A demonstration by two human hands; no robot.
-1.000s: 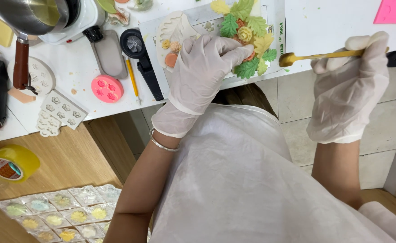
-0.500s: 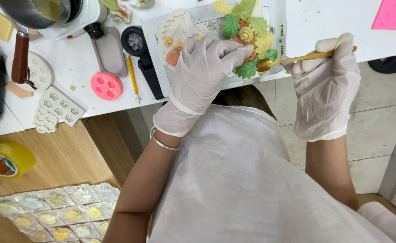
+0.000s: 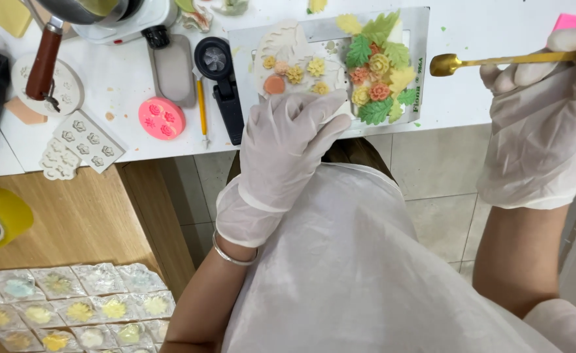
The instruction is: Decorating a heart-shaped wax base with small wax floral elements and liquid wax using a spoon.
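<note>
Left hand (image 3: 286,147), gloved in white, resting fingers-down on the near edge of the grey board (image 3: 420,39), loosely spread, gripping nothing. Right hand (image 3: 541,124), also gloved, pinched round the handle of a gold spoon (image 3: 490,62), held level over the white table (image 3: 124,140), bowl pointing at the board. Loads of little molded flowers and green leaves (image 3: 374,75) piled on the board, just beside the spoon's bowl. Pink round mold (image 3: 161,118) sitting off to the left.

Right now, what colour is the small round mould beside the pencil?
The round mould is pink, with flower-shaped hollows; the head view shows it.
</note>
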